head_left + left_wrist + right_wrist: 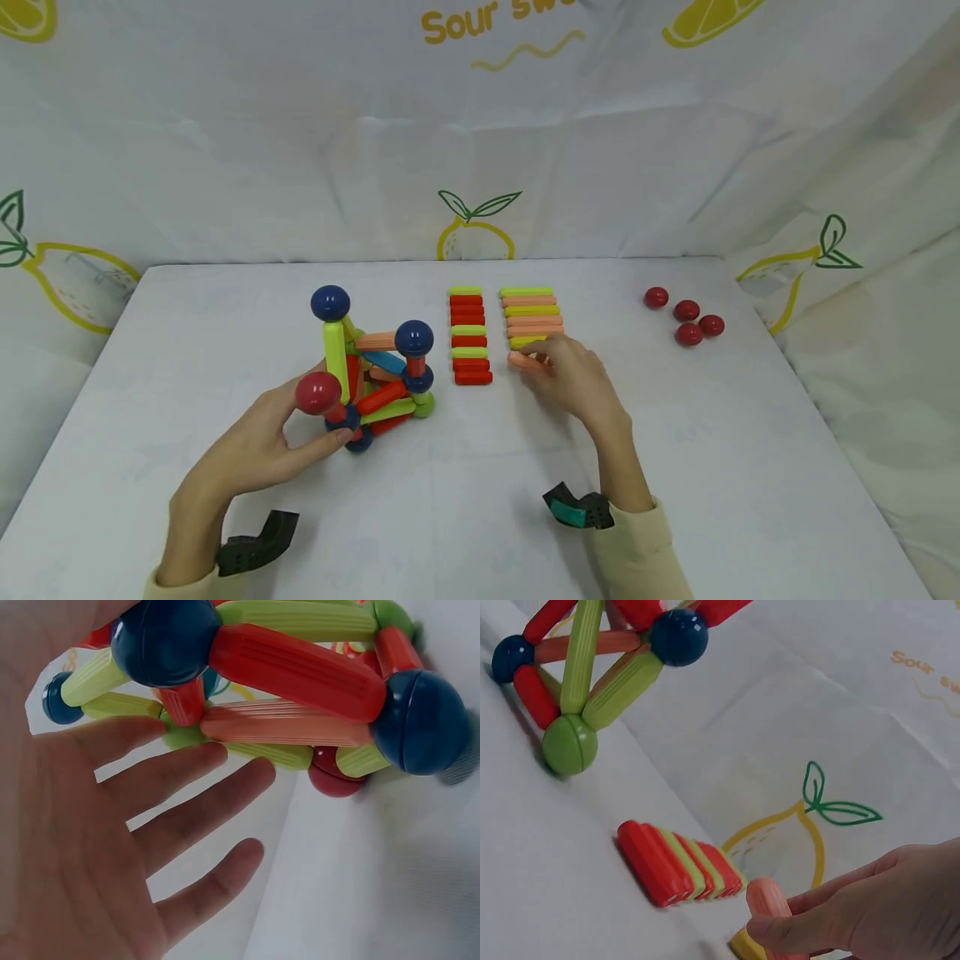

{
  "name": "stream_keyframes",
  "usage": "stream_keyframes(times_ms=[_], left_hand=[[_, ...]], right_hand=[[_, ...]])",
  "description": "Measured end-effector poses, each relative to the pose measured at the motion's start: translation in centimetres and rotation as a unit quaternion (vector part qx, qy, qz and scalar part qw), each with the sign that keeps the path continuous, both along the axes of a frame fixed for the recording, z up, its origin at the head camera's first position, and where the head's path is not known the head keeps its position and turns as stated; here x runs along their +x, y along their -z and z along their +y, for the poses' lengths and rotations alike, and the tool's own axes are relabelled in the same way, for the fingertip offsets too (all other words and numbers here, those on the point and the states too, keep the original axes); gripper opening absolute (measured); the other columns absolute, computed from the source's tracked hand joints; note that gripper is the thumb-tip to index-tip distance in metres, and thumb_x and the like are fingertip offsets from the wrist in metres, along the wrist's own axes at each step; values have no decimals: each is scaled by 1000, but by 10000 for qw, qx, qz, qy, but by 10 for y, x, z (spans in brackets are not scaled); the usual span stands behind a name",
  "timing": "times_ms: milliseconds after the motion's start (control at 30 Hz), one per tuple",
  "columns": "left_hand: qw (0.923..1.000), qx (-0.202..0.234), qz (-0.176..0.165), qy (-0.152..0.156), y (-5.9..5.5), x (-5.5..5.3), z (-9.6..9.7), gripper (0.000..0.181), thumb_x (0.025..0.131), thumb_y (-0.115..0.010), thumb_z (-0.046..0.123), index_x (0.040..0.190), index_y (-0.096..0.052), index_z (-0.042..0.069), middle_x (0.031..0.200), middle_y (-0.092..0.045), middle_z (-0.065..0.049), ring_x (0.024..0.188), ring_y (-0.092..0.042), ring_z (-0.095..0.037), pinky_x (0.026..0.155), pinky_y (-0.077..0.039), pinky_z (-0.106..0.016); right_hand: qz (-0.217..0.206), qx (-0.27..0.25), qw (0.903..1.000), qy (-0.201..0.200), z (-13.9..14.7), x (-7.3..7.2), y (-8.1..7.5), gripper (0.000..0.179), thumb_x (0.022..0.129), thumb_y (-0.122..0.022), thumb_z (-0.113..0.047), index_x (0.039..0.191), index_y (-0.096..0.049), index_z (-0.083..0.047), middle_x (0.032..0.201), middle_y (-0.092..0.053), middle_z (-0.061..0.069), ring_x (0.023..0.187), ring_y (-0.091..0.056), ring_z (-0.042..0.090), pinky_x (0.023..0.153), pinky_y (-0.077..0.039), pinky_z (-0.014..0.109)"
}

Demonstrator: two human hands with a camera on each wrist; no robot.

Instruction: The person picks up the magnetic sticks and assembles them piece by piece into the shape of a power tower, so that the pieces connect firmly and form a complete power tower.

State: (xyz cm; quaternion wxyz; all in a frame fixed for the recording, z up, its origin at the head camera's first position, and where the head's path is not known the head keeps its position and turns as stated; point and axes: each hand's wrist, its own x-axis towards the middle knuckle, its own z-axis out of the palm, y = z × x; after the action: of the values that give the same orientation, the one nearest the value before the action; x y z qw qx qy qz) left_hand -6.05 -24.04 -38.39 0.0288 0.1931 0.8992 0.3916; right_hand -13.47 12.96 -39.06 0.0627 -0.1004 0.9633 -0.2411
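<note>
A structure of coloured magnetic rods and balls (382, 397) stands at the left of the table. My left hand (251, 446) is beside it, the thumb touching near a dark blue ball (342, 417) on its lower front. In the left wrist view the fingers (202, 791) are spread and mostly straight along the structure. My right hand (573, 379) pinches a salmon-orange rod (767, 898) between thumb and fingers, at the near end of the right column of rods. A yellow rod (525, 342) lies just beyond it.
Left of the right hand lies a column of short red and green rods (471, 377). The right column holds longer green, orange and yellow rods (532, 321). Several red balls (688, 335) sit at the far right. A white printed cloth (600, 167) hangs behind the table.
</note>
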Motion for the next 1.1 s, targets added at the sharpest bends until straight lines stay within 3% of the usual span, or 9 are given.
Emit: stream_keyframes(times_ms=[167, 267, 533, 700, 800, 1033, 1100], left_hand=[[9967, -173, 711, -355, -3, 2, -3, 55, 73, -92, 20, 122, -67, 17, 105, -74, 6, 100, -66, -8, 85, -61, -41], [9939, -138, 973, -503, -5, 4, -5, 47, 71, -93, 15, 112, -71, 18, 99, -76, 8, 94, -63, 1, 80, -58, -32], [9930, -241, 754, -873, -4, 4, 0, 35, 74, -91, 21, 101, -71, 13, 86, -76, 5, 83, -63, -5, 72, -53, -36], [9933, -199, 680, -912, -4, 4, 2, 35, 74, -91, 20, 102, -72, 11, 87, -78, 3, 84, -68, -14, 72, -55, -35], [9945, -129, 692, -775, -5, 4, 3, 39, 73, -92, 20, 107, -72, 12, 91, -78, 3, 87, -69, -14, 74, -56, -31], [9967, 92, 791, -184, -6, 5, 10, 45, 72, -94, 21, 112, -74, 15, 101, -80, 3, 94, -74, -13, 83, -58, -33], [9971, 148, 750, -13, -7, 5, 11, 44, 72, -93, 21, 111, -74, 15, 100, -80, 5, 94, -74, -12, 84, -59, -34]], right_hand=[[819, -974, 9908, -459, -2, 12, -25, 30, 89, -80, -27, 115, -78, -12, 102, -74, 5, 90, -65, 18, 71, -53, 31], [1226, -1365, 9803, -728, -7, 21, -39, 31, 87, -83, -25, 115, -77, -14, 106, -75, 2, 93, -66, 16, 75, -56, 32], [1901, -1949, 9546, -1205, -16, 40, -59, 31, 83, -85, -14, 114, -77, -14, 107, -76, 0, 96, -67, 13, 79, -58, 29], [2273, -2181, 9382, -1436, -25, 56, -71, 34, 78, -88, -8, 111, -78, -12, 100, -78, 0, 94, -67, 13, 78, -59, 27], [2515, -2344, 9218, -1791, -37, 66, -76, 35, 75, -89, -7, 109, -79, -9, 94, -76, 0, 83, -66, 10, 74, -57, 21], [3467, -2415, 8612, -2825, -74, 85, -73, 33, 75, -91, -12, 106, -79, -8, 90, -74, 1, 82, -67, 9, 75, -54, 12], [3716, -2318, 8499, -2931, -84, 87, -70, 31, 77, -90, -12, 106, -79, -9, 92, -75, 1, 85, -69, 9, 79, -56, 11]])
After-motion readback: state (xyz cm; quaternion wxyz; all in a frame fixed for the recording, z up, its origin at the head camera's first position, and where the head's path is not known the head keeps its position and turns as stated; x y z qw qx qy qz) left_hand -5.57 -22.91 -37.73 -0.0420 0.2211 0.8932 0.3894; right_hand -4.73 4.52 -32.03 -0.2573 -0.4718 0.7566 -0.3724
